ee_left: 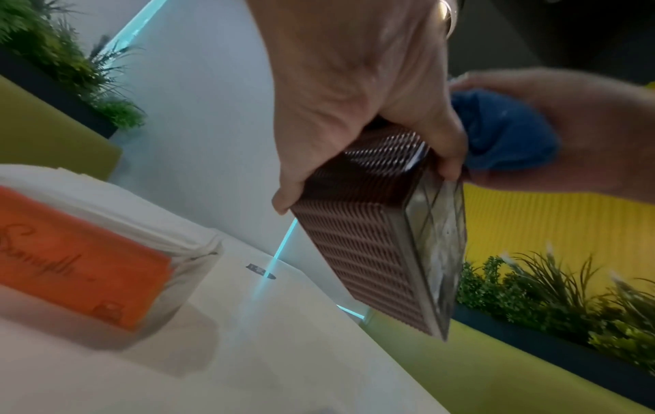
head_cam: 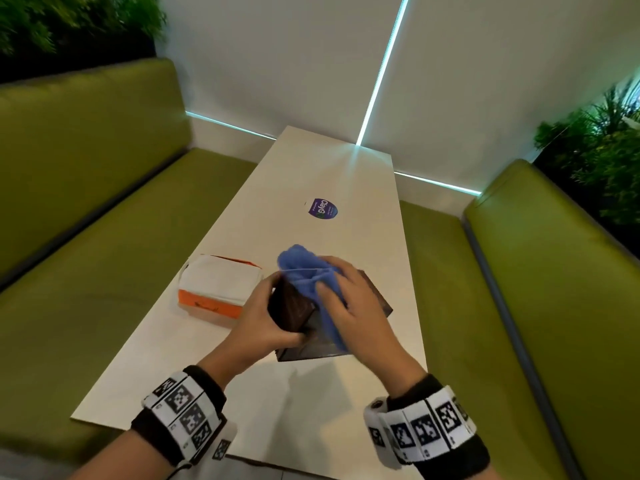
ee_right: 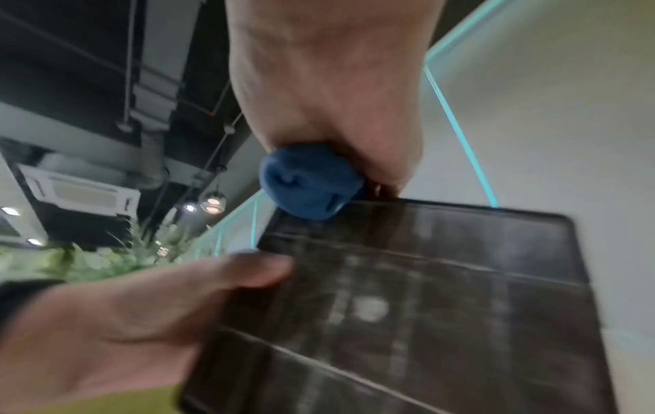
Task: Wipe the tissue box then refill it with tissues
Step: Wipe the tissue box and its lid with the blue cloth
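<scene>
Left hand [ee_left: 354, 92] grip, box [ee_left: 368, 252] opening perhaps hidden

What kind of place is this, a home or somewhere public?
Probably a cafe or restaurant booth: green padded bench seats flank a long white table, a round branded sticker lies on it, and planters line the walls.

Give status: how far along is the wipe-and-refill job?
Done: nothing complete yet. In hand: left hand grips the tissue box, lifted and tilted; right hand presses the blue cloth on it. Left: refill; the tissue pack sits untouched on the table.
</scene>
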